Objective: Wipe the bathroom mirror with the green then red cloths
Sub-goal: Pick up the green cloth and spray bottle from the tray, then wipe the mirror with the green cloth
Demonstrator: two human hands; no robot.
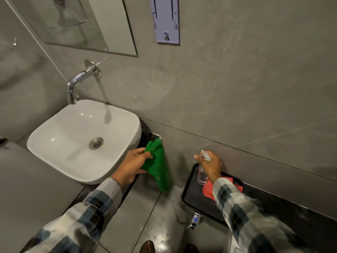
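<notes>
Your left hand (130, 166) is clenched on the green cloth (157, 166), fingers (145, 155) curled over its upper edge, thumb underneath. The cloth hangs down in loose folds just right of the white sink (60, 143), over the gap between sink and tray; it looks clear of the counter (27, 179), though you can't tell for certain.

Your right hand (210, 167) is wrapped around the neck of the clear spray bottle (202, 175), forefinger stretched out near the trigger. The bottle is upright over the back left part of the black tray (193, 199); whether its base touches the tray or is just above it, cannot tell.

The red cloth (209, 189) lies flat in the tray, just right of the bottle and partly hidden under your right plaid sleeve (242, 210).

The mirror (102, 28) is on the wall at top left, above the chrome tap (76, 83), well apart from both hands. Neither cloth touches it.

A pale rectangular wall plate (165, 19) hangs right of the mirror. The wall is grey tile (246, 79). A small metal fitting (196, 219) sticks out below the tray's front edge. Shoe tips (147, 246) show on the floor at the bottom edge.
</notes>
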